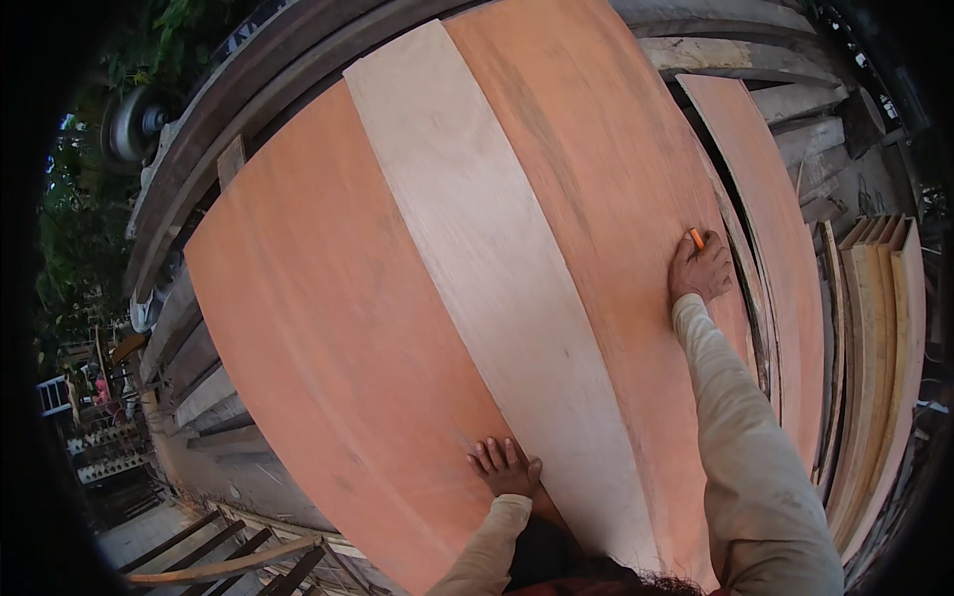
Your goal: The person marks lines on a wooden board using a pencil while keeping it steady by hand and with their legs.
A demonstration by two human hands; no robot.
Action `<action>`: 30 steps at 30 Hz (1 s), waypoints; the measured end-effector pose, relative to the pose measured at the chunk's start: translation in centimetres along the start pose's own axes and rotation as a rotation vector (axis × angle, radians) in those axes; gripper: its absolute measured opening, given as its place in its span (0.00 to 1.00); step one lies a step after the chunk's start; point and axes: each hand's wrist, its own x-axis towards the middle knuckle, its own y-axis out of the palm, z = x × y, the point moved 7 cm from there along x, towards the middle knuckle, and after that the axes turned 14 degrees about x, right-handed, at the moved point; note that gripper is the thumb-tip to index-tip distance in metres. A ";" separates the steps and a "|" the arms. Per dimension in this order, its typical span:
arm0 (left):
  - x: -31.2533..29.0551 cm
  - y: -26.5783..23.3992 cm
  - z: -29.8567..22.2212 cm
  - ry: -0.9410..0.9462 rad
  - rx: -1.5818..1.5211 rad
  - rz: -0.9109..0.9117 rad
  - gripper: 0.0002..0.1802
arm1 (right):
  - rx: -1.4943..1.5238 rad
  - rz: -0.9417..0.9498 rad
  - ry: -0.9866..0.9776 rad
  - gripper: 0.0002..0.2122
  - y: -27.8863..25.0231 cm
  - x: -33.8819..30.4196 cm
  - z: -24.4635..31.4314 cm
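Note:
A large reddish plywood sheet (328, 298) lies in front of me, with a long pale plywood strip (487, 219) running lengthwise over it. My left hand (508, 468) rests flat near the sheet's close edge, fingers spread, its thumb side at the strip's left edge. Farther out, near the sheet's right edge, my right hand (704, 270) is closed around a short orange pen-like stick (698, 238). Only the stick's orange end shows, so I cannot tell whether it is a pencil or a marker.
A narrower reddish plywood piece (760, 179) lies to the right, past a dark gap. Several boards (879, 368) stand on edge at the far right. Thick timbers (735, 55) lie beneath and beyond the sheet. A slatted wooden frame (224, 566) is at the lower left.

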 end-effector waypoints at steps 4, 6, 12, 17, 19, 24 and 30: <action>3.8 -3.0 0.9 -0.003 -0.060 0.038 0.36 | -0.016 -0.051 -0.034 0.24 0.0 0.3 -0.2; 10.6 -4.4 2.4 -0.112 -0.362 0.156 0.31 | -0.049 -0.045 -0.028 0.24 -0.3 0.4 -0.7; 28.2 -3.8 8.8 -1.002 -1.218 -0.223 0.26 | -0.030 -0.058 -0.043 0.23 -0.2 0.2 0.1; 33.7 -3.2 6.9 -0.920 -1.297 0.048 0.29 | -0.014 -0.059 -0.060 0.23 0.0 0.3 0.3; 33.9 -2.9 6.6 -0.903 -1.305 0.086 0.30 | -0.035 -0.049 -0.051 0.24 0.2 0.3 -0.1; 34.3 -4.3 6.7 -0.960 -1.355 0.005 0.30 | -0.043 -0.060 -0.074 0.24 0.1 0.2 -0.1; 34.2 -4.7 9.8 -0.978 -1.312 -0.117 0.32 | -0.016 -0.040 -0.062 0.24 0.0 0.1 0.1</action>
